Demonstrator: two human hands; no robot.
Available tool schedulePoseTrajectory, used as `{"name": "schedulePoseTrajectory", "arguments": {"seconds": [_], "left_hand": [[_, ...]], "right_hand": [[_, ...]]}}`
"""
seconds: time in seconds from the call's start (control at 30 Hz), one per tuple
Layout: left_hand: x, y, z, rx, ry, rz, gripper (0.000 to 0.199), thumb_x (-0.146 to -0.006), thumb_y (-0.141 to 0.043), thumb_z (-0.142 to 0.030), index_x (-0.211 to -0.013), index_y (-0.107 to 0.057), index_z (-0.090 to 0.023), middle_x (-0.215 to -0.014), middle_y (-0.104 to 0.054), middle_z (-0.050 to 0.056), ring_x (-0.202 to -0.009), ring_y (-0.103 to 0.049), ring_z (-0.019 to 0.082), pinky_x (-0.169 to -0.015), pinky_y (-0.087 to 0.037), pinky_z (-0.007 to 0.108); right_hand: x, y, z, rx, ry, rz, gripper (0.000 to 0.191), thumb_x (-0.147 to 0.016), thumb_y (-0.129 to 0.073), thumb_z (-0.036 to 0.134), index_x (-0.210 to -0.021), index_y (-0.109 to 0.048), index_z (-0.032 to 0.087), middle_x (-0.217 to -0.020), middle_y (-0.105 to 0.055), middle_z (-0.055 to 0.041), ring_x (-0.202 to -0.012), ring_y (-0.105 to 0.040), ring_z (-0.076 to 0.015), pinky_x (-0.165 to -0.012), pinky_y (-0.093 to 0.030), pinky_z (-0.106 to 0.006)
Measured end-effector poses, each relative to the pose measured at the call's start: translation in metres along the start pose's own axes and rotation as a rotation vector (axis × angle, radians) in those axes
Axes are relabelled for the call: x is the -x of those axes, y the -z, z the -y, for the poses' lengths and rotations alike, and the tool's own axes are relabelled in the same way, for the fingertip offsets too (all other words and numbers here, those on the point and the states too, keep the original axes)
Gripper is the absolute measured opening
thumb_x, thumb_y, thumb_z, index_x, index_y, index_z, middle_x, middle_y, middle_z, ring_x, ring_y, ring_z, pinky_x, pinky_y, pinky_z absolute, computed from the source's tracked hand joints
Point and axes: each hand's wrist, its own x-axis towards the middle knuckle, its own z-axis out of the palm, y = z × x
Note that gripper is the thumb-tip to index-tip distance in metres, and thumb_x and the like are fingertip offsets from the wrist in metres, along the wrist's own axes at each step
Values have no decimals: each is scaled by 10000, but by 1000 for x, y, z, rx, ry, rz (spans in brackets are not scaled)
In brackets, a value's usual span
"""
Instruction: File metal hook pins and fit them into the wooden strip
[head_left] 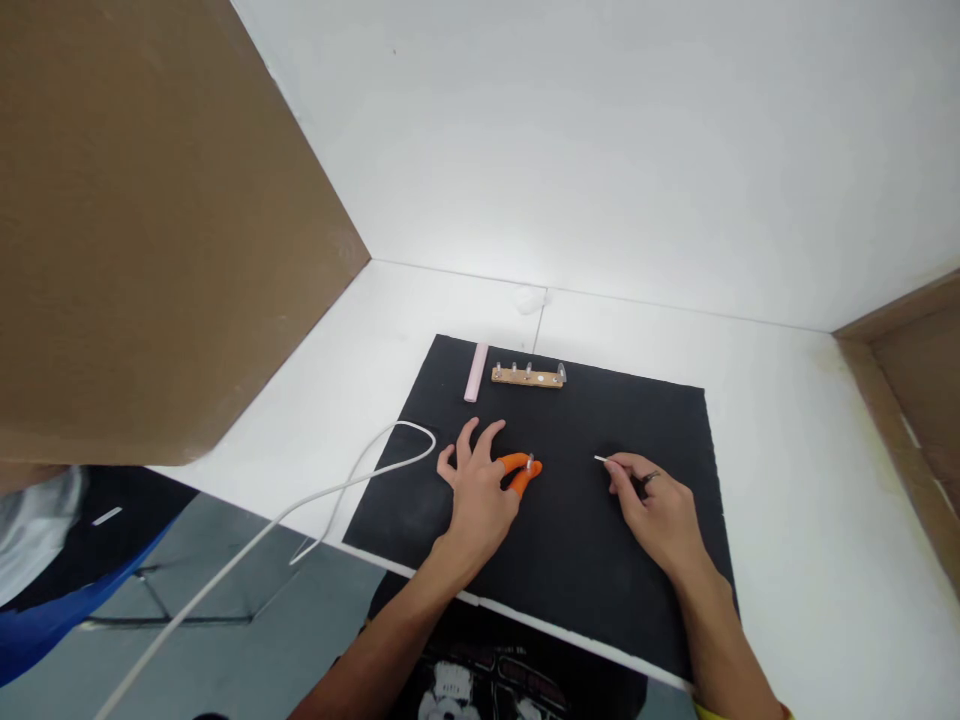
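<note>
Over the middle of the black mat (570, 560), my left hand (480, 490) pinches a small clear piece (530, 462) between thumb and forefinger, both in orange finger covers. Its other fingers are spread. To the right, my right hand (660, 510) holds a thin white stick (601, 459) between thumb and forefinger, its tip pointing left. Beyond my hands lies a narrow wooden strip (517, 377) with several small clear pieces standing on it. A pale pink bar (476, 372) lies just left of the strip.
A white cable (330, 490) loops over the mat's left edge and off the table. A clear, whitish object (529, 298) lies behind the mat. Brown panels stand at left (172, 220) and right (900, 430). Part of another person (45, 540) shows at lower left.
</note>
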Motion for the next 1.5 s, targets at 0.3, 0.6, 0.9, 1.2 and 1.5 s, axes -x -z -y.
{"name": "schedulePoseTrajectory", "arguments": {"seconds": [0.3,0.6,0.9,1.2,1.5], "left_hand": [[-2,14,-14,169,28,24,108,-896,-855,-191,-885,-818,-292,-1416,-754,34,-1438,-565,370,-1130,-347,676],[-4,58,-49,368,-103,139,125,-866,-906,-260,-864,-816,-347,-1275,-813,-55,-1341,-657,292,-1161,-365,597],[-2,80,-70,582,-217,227,138,-836,-927,-292,-802,-803,-340,-1181,-831,-54,-1264,-695,298,-1127,-429,575],[-2,90,-81,648,-300,350,143,-872,-891,-233,-826,-768,-291,-1170,-820,-57,-1259,-680,292,-1114,-365,563],[1,100,-74,615,-286,418,125,-908,-866,-257,-855,-767,-313,-1203,-806,-92,-1288,-650,264,-1140,-321,534]], "right_hand": [[-3,6,21,-142,73,-160,310,-1046,-656,470,-1136,-686,175,-1031,-716,-25,-809,-686,-129,-735,-616,-307],[25,75,135,-112,586,-75,65,-1035,-655,306,-1050,-718,314,-742,-756,55,-641,-713,-116,-638,-585,-237],[50,101,147,252,752,-193,87,-1033,-628,192,-1098,-666,236,-737,-767,7,-579,-659,-143,-553,-526,-311],[57,120,117,112,628,-362,269,-918,-787,297,-1177,-726,261,-850,-774,-30,-711,-718,-194,-589,-562,-318],[74,113,131,228,659,-340,249,-912,-795,341,-1154,-761,291,-797,-762,-17,-760,-742,-212,-647,-611,-325]]}}
